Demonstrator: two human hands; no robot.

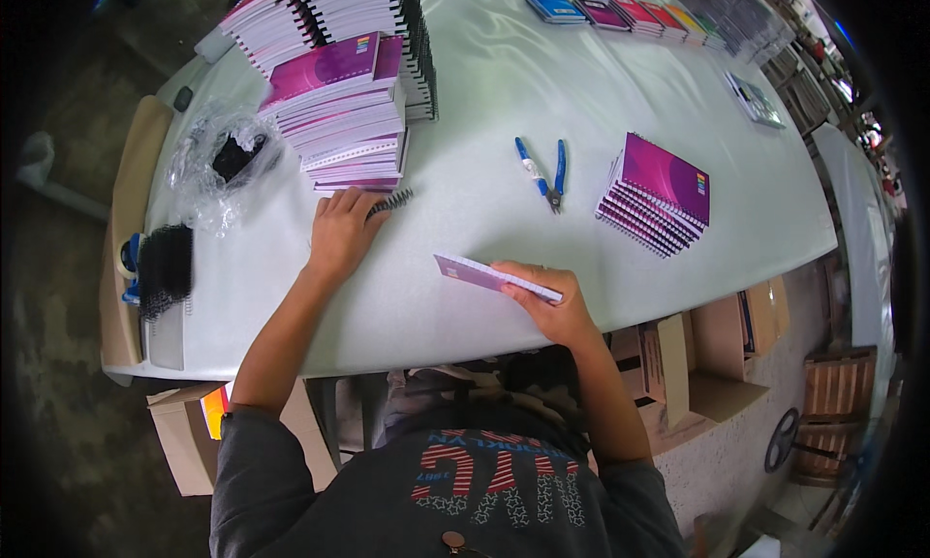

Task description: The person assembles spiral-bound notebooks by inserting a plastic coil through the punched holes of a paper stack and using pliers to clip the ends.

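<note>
The left hand (pixel 344 233) was closed over one end of a black spiral coil (pixel 393 202) on the bench (pixel 465 156), just before the stack of purple booklets (pixel 339 122). The right hand (pixel 548 301) gripped a purple-covered booklet (pixel 481 275), tilted. From my feed I saw no coil on it, so I judged the step to be picking up its binding; next called for lining coil and edge up squarely.

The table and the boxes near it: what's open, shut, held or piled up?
Purple booklet: held in the right hand.
Black coil: against the left hand.
Pliers: handles spread.
Short notebook stack: piled, shut.
Taller purple pile: stacked unevenly.
Plastic bag: crumpled.
Cardboard box, lower right: flaps open.
</note>
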